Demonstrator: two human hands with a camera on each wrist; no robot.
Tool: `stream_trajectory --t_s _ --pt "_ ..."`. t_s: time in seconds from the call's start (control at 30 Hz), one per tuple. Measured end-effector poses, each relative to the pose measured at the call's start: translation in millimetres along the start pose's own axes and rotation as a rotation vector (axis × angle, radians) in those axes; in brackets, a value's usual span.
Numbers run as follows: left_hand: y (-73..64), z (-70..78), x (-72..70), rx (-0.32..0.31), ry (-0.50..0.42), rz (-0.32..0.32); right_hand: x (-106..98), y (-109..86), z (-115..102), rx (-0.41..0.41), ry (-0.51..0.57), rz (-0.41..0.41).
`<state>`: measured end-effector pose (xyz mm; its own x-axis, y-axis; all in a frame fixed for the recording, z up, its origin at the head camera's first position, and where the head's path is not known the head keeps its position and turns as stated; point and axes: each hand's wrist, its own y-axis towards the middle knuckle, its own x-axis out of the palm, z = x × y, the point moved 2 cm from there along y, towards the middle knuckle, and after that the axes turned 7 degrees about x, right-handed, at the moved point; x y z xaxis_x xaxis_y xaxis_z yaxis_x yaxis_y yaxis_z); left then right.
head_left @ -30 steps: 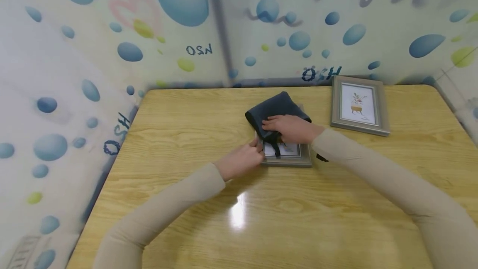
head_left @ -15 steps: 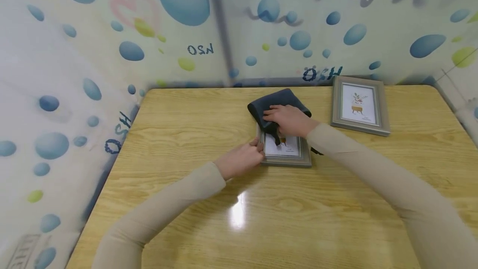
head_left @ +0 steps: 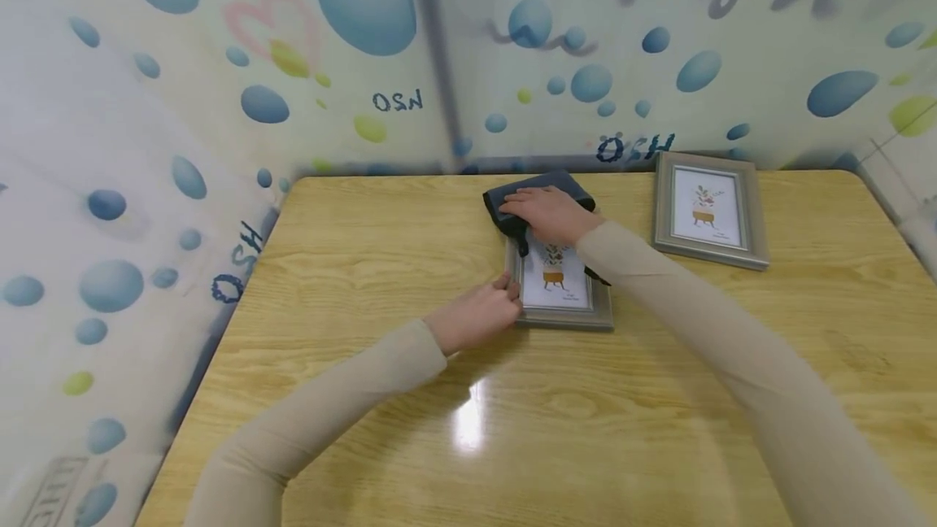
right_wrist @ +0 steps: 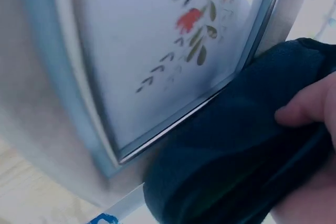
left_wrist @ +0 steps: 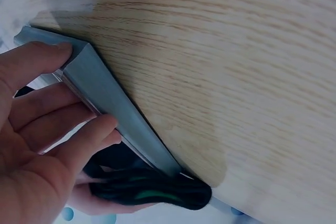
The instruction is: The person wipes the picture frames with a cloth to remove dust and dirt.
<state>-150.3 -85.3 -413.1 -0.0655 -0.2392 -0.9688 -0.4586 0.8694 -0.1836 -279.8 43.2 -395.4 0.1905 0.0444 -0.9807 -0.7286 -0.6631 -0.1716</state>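
A grey picture frame (head_left: 564, 319) with a potted-plant print lies on the wooden table. At its left side, my left hand (head_left: 476, 315) holds the edge; in the left wrist view the thumb rests by a corner of the frame (left_wrist: 113, 100), the fingers bent against the moulding. My right hand (head_left: 552, 214) grips a folded dark blue cloth (head_left: 505, 195) over the frame's far end, its fingers laid across the top. A narrow dark end of the cloth hangs onto the picture. Close up, the right wrist view has the cloth (right_wrist: 210, 145) against the frame's inner edge.
A second, matching picture frame (head_left: 710, 252) lies farther right near the table's back edge. Behind the table (head_left: 366, 267) stands a wall (head_left: 483, 55) with blue and green drop patterns. Another wall (head_left: 58, 267) runs along the left side.
My right hand has pushed the cloth away from me and slightly left across the frame, uncovering more of the print. The left hand keeps its place on the frame's edge.
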Motion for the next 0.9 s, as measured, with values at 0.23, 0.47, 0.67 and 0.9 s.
stream_trajectory --t_s 0.23,0.47,0.67,0.9 --pt "1.8 1.9 -1.2 0.034 0.06 0.021 3.0 7.8 -15.2 -0.101 -0.094 -0.048" --pt "-2.2 2.1 -2.6 0.044 0.117 0.092 -1.4 -4.8 -41.9 -0.271 -0.109 -0.076" --pt "-1.8 5.0 -3.1 0.053 0.176 0.071 -3.7 -8.0 -43.4 -0.269 -0.075 -0.066" --pt "1.8 4.5 -3.6 0.042 0.147 0.038 1.0 3.7 -15.7 -0.091 -0.144 0.052"
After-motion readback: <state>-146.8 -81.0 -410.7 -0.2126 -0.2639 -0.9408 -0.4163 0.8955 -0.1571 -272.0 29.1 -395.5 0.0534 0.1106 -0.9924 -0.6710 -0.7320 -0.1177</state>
